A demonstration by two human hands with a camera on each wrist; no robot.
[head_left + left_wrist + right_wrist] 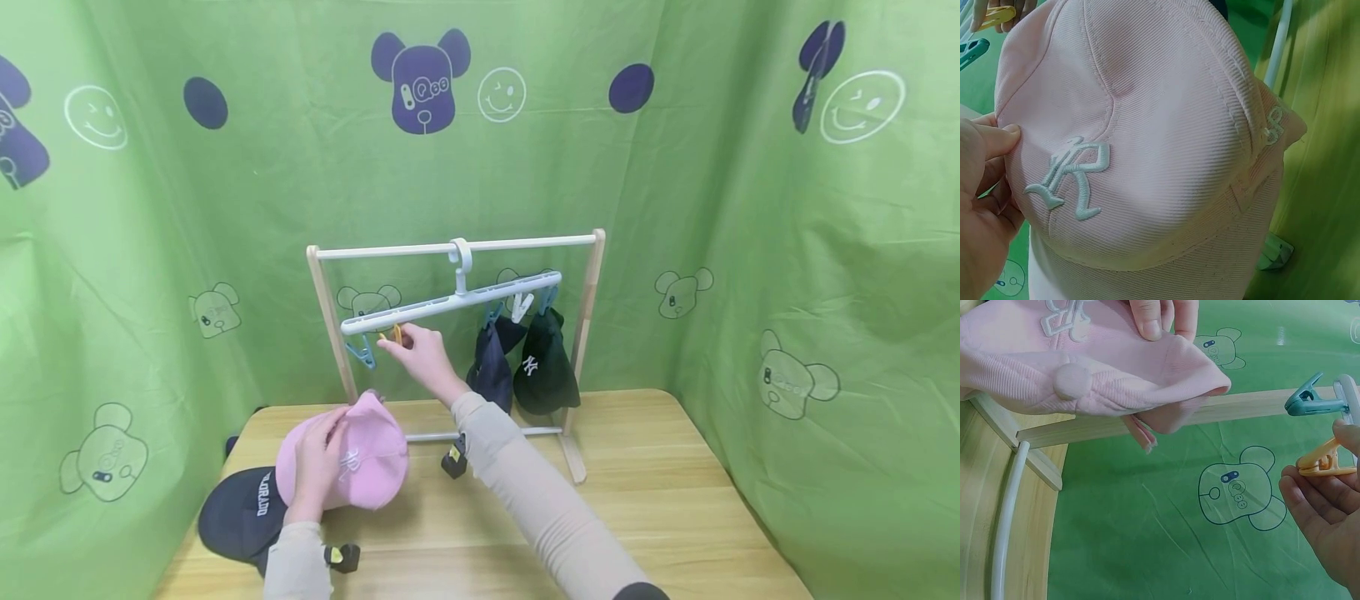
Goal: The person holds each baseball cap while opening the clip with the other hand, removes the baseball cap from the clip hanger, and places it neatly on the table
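My left hand [317, 462] pinches a pink baseball cap [375, 450] with white embroidered letters by its edge, thumb on the outside in the left wrist view. The cap is held up below the left end of a pale hanger bar [405, 314]. At that bar, my right hand [423, 358] grips a yellow-orange clothespin [1322, 459] between thumb and fingers. Beside it a blue-green clothespin [1313, 400] hangs from the bar's end. The cap and the yellow-orange clothespin are apart in the right wrist view.
A dark navy cap [491, 367] and a black cap [546, 367] hang from clips at the bar's right half, with a white clothespin [522, 307] between. The hanger hooks on a wooden rack [592, 308]. Another dark cap [236, 512] lies on the table [660, 492] at left.
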